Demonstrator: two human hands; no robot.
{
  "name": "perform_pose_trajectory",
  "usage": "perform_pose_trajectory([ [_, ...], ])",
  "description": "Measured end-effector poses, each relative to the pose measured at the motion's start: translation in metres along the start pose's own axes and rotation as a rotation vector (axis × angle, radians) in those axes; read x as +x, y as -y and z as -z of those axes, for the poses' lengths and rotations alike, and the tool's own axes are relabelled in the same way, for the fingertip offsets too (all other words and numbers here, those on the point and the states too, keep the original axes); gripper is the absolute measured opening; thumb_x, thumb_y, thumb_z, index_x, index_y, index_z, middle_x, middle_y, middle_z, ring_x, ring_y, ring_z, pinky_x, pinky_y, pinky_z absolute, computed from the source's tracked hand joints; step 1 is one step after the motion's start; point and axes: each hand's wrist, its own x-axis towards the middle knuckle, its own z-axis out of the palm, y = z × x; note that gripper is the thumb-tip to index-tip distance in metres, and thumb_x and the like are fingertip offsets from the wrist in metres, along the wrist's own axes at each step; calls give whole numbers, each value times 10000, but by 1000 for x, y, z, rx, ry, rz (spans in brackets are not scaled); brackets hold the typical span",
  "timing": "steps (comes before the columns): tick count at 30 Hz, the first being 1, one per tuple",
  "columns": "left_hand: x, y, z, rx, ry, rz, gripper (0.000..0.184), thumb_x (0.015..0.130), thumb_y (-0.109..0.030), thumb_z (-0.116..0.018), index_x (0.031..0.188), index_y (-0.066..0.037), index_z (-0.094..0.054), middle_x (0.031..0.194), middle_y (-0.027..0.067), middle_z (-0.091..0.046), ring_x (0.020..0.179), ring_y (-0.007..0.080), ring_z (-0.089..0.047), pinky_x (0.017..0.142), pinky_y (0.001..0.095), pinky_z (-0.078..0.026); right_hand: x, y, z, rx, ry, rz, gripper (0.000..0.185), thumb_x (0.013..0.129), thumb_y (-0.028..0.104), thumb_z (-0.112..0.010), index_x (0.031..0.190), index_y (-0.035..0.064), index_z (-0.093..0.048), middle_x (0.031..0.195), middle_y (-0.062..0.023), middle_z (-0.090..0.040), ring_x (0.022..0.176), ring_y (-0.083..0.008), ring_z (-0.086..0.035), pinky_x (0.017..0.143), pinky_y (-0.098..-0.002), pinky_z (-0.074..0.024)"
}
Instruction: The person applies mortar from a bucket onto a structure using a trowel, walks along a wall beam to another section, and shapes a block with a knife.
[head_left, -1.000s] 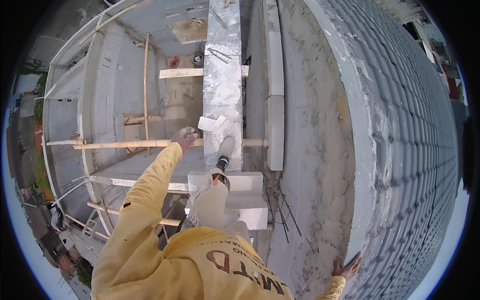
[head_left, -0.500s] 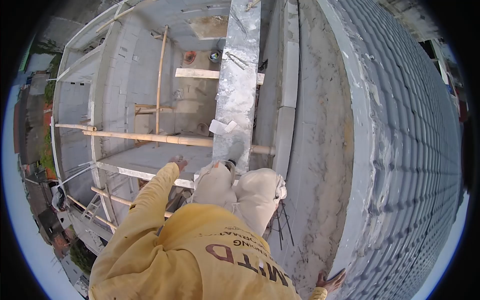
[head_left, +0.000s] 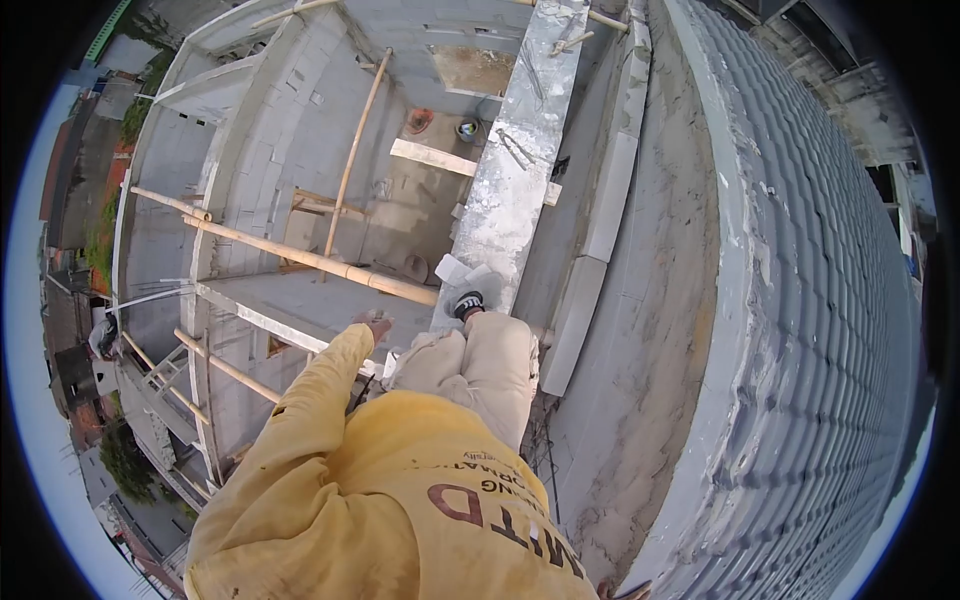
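Note:
My left hand (head_left: 375,325) hangs in front of my left knee, its fingers apart and nothing visible in them. It is close to the concrete ledge (head_left: 262,316), but I cannot tell whether they touch. At the bottom edge, my right hand (head_left: 622,592) is mostly cut off, with outstretched fingers by the rough wall top (head_left: 640,490). My foot in a dark, striped shoe (head_left: 467,304) rests on the pale, mortar-stained board (head_left: 500,215), just below white block pieces (head_left: 466,272). Farther along the board lies a long-handled, pincer-like tool (head_left: 515,148).
A bamboo pole (head_left: 310,260) crosses on the left, with an upright one (head_left: 358,150) beyond it. Far below, a bucket (head_left: 467,128) and an orange basin (head_left: 419,120) stand on the floor. Grey roof tiles (head_left: 830,300) slope away on the right. Thin rebar (head_left: 548,450) sticks up beside me.
My body has moved forward along the board, and the shoe has come into fuller view. My left hand has shifted slightly right in view; my right hand has slid down nearly out of view.

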Motion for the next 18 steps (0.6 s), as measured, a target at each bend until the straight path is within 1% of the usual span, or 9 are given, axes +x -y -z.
perform_pose_trajectory([
  [2, 10, 18, 0, -1, 16, -5, 650, 842, -318, -752, 1375, -27, -519, 1224, 106, -646, 989, 202, -645, 779, 350, -576, 7, 7, -2, 13, -2, 0, 925, 669, 378, -820, 1463, 111, -428, 1399, -205, -508, 1294, -377, -474, 1090, -488, -368],
  [4, 43, 47, -8, -154, 12, -14, 678, 836, -330, -752, 1392, -32, -504, 1206, 98, -658, 967, 203, -655, 777, 348, -576, 14, 14, -4, 29, -8, -4, 914, 673, 376, -819, 1458, 109, -434, 1395, -206, -512, 1290, -377, -478, 1088, -486, -370],
  [6, 78, 67, -15, -155, 37, -36, 682, 834, -339, -752, 1392, -34, -503, 1218, 94, -652, 967, 206, -656, 782, 347, -574, 18, 18, -3, 38, -2, -15, 904, 677, 374, -817, 1453, 107, -439, 1390, -206, -516, 1286, -377, -482, 1087, -484, -373],
  [8, 80, 70, -21, -162, 61, -39, 687, 832, -348, -751, 1392, -36, -503, 1230, 90, -647, 967, 208, -657, 787, 347, -572, 25, 20, -1, 44, 3, -14, 893, 681, 372, -816, 1448, 104, -444, 1386, -207, -520, 1282, -377, -486, 1085, -482, -375],
  [10, 73, 44, -27, -145, -22, -32, 682, 829, -362, -743, 1381, -37, -508, 1217, 100, -647, 948, 214, -660, 796, 343, -569, 31, 23, 0, 50, 5, -15, 883, 686, 370, -814, 1443, 102, -449, 1382, -207, -524, 1278, -376, -490, 1083, -480, -378],
  [11, 72, 32, -27, -147, -27, -33, 682, 829, -362, -743, 1381, -37, -508, 1217, 100, -647, 948, 214, -660, 796, 343, -569, 35, 25, 0, 53, 12, -16, 877, 688, 369, -813, 1441, 101, -452, 1379, -207, -526, 1276, -376, -492, 1083, -479, -379],
  [13, 71, 12, -28, -162, 40, -8, 515, 856, -324, -733, 1255, -36, -585, 1157, 100, -652, 981, 201, -629, 711, 318, -535, 42, 29, 1, 61, 23, -23, 867, 692, 367, -811, 1436, 99, -457, 1375, -208, -530, 1272, -376, -496, 1081, -477, -381],
  [17, 42, -35, -12, -155, 79, -21, 539, 858, -342, -728, 1276, -39, -574, 1126, 105, -664, 918, 186, -636, 682, 330, -525, 59, 37, 5, 68, 48, -31, 846, 700, 363, -808, 1426, 94, -468, 1366, -209, -538, 1264, -376, -503, 1078, -474, -386],
  [18, 39, -42, -5, -84, 77, -27, 536, 856, -349, -727, 1271, -43, -580, 1089, 100, -672, 877, 184, -637, 669, 334, -518, 65, 39, 7, 74, 56, -34, 841, 702, 362, -807, 1424, 93, -470, 1364, -209, -540, 1261, -376, -505, 1077, -473, -387],
])
